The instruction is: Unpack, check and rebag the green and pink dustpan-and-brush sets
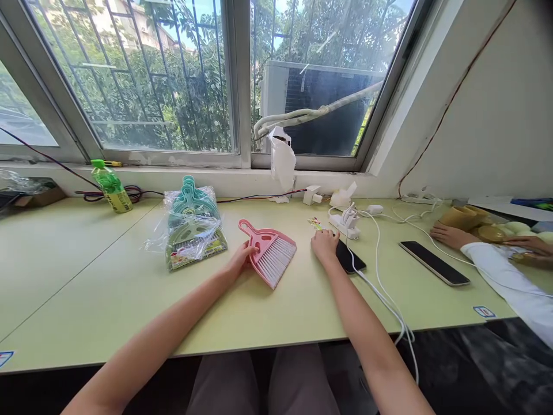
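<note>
My left hand (242, 257) grips the left edge of a pink dustpan (260, 237) with a white-bristled brush (276, 260) set in it. The dustpan is over the table's middle, its looped handle pointing up and left. My right hand (325, 242) rests at the upper left end of a black phone (349, 257), fingers curled; what is under the fingers is hidden. A small colourful label (315, 222) shows just beyond those fingers. To the left lies a plastic-wrapped stack of green and teal dustpans (192, 222).
A green-capped bottle (113, 187) stands at the back left. White cables run from a power strip (345, 222) past my right arm. Another phone (434, 263) lies further right, near another person's hands and white sleeve (505, 276). Windows line the back.
</note>
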### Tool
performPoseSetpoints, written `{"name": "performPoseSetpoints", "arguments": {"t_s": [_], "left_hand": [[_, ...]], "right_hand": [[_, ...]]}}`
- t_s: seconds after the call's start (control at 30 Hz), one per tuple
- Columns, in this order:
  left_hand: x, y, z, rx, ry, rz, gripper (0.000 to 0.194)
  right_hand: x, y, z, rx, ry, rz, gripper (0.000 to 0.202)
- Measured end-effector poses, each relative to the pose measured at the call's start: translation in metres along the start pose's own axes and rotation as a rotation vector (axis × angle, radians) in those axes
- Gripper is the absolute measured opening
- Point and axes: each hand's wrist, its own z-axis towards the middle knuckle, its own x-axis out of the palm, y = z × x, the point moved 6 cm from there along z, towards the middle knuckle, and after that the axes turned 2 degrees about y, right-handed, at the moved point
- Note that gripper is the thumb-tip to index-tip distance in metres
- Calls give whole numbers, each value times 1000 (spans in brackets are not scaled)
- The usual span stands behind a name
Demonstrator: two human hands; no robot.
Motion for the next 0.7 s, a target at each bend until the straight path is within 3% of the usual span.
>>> {"name": "performPoseSetpoints", "arguments": {"t_s": [0.2,0.33,0.43,0.53,0.7], "left_hand": [[1,1,1,-1,-9,8,47],[-2,-4,-2,49,-99,-118,43],[-6,-9,-1,79,-129,-206,37],[-10,-9,3,61,-107,-169,39],[-6,-7,4,60,-30,-45,53]], "right_hand": [[-6,16,1,-122,15,31,36],[-5,31,-1,-283,72,153,36],[-11,42,-5,-391,41,208,32],[-24,38,-4,-309,-46,345,25],[-50,18,0,-66,-275,784,18]]}}
